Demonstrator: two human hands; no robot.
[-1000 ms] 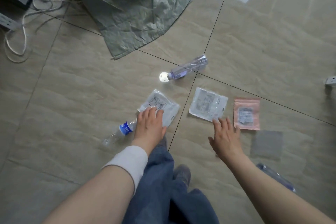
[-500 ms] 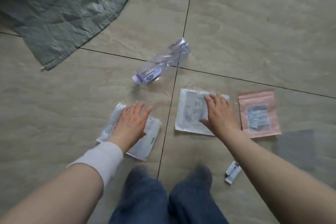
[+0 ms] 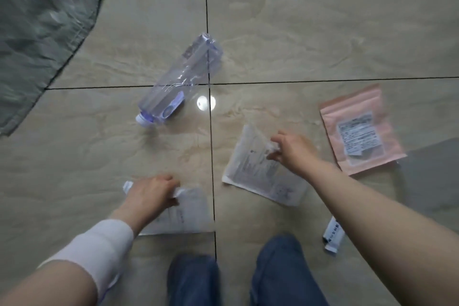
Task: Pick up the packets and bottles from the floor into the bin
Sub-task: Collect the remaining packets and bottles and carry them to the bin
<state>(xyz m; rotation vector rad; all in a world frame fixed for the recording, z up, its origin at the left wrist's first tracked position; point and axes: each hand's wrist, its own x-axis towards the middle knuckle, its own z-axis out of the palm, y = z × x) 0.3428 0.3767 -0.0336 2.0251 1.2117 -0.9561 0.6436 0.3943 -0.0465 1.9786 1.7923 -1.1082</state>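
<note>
Two white printed packets lie flat on the tiled floor [image 3: 323, 20] in front of the person, one to each hand. The left packet [image 3: 183, 213] sits just left of the vertical grout line, and the left hand [image 3: 149, 194] is curled over its far edge, fingers pinching the plastic. The right packet [image 3: 258, 169] lies just right of that line; the right hand [image 3: 290, 149] is closed on its upper right edge, which looks lifted a little off the tile. Both are grasps just taken, so the step in hand is the picking up of the first two packets, by my reading.

Other things wait on the floor: a clear plastic bottle [image 3: 178, 84] with a pale purple cap and label lying on its side across the grout crossing, a pink zip packet [image 3: 360, 131] with a white printed label to the right, and a small white sachet [image 3: 332, 233] near the right forearm. No bin shows here, so the next move calls for lifting both packets clear and turning to find it; the thin film may slip from a light pinch.

Dark print covers both white packets, the pink packet's label and the sachet, but blur leaves none of it readable, and no brand can be made out on the bottle. A grey-green crumpled sheet [image 3: 42, 32] fills the upper left corner
</note>
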